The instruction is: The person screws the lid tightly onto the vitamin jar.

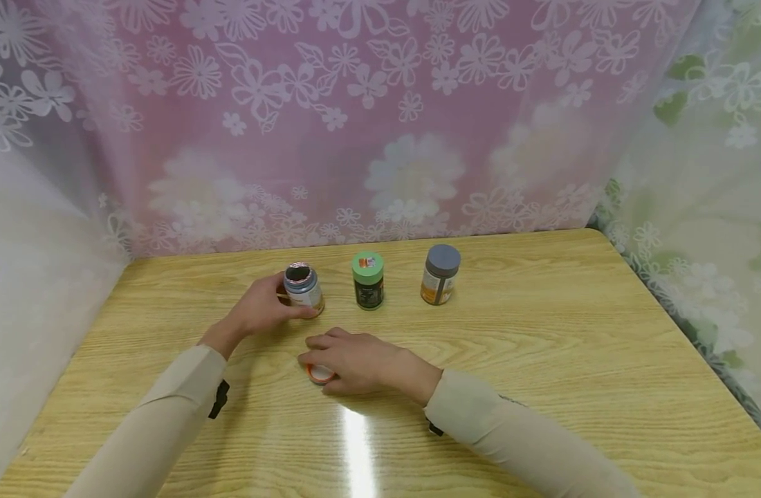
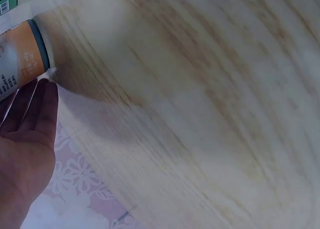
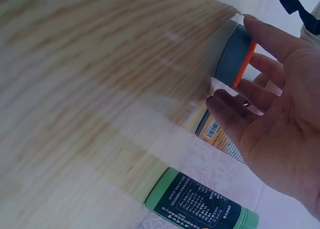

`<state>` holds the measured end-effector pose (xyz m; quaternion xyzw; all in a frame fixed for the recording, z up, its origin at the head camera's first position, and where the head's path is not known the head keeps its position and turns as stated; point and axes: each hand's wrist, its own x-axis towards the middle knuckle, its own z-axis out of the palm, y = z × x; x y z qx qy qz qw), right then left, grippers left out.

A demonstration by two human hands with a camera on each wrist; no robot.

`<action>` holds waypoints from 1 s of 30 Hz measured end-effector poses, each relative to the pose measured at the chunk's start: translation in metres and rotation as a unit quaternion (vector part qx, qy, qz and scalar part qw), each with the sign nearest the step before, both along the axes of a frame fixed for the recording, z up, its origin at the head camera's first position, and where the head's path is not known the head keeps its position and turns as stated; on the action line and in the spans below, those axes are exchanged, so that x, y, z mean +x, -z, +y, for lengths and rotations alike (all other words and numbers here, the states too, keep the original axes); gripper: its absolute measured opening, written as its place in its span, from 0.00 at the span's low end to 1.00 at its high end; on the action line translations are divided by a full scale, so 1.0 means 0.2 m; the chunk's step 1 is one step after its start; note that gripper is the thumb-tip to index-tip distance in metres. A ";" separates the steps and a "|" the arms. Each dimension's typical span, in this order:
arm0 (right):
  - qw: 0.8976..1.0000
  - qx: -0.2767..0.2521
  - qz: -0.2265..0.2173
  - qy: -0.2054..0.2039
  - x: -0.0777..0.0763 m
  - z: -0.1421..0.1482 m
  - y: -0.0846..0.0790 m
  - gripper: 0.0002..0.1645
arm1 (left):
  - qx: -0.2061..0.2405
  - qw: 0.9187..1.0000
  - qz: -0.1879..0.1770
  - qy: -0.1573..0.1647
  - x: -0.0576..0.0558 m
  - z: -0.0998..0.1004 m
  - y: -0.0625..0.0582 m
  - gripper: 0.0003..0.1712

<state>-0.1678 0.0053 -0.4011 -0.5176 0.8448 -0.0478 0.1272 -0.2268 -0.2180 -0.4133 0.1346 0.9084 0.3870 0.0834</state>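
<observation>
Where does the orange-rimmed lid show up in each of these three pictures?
Head: the orange-rimmed lid is below and slightly left of centre, held by the right hand.
Left wrist: not in this picture.
Right wrist: upper right, between thumb and fingers.
Shared landmark: the wood-grain table.

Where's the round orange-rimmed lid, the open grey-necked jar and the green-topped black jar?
Round orange-rimmed lid [image 1: 321, 374], head view: its white inside.
Open grey-necked jar [image 1: 306, 296], head view: its pale label.
Green-topped black jar [image 1: 369, 292], head view: its black side.
</observation>
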 end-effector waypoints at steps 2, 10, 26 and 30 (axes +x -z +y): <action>1.000 0.002 0.001 0.000 0.00 0.00 0.00 0.32 | 0.003 1.000 -0.004 -0.005 0.00 0.00 0.00 0.39; 1.000 0.000 0.000 0.005 0.01 -0.02 0.01 0.29 | 0.013 1.000 -0.010 -0.003 -0.01 0.00 0.01 0.41; 1.000 -0.015 0.000 0.002 0.01 -0.01 0.01 0.28 | 0.089 0.994 -0.060 -0.023 0.00 0.01 0.00 0.38; 1.000 -0.022 0.004 -0.002 0.01 -0.01 0.01 0.26 | 0.093 0.994 -0.055 -0.022 0.00 0.02 0.00 0.36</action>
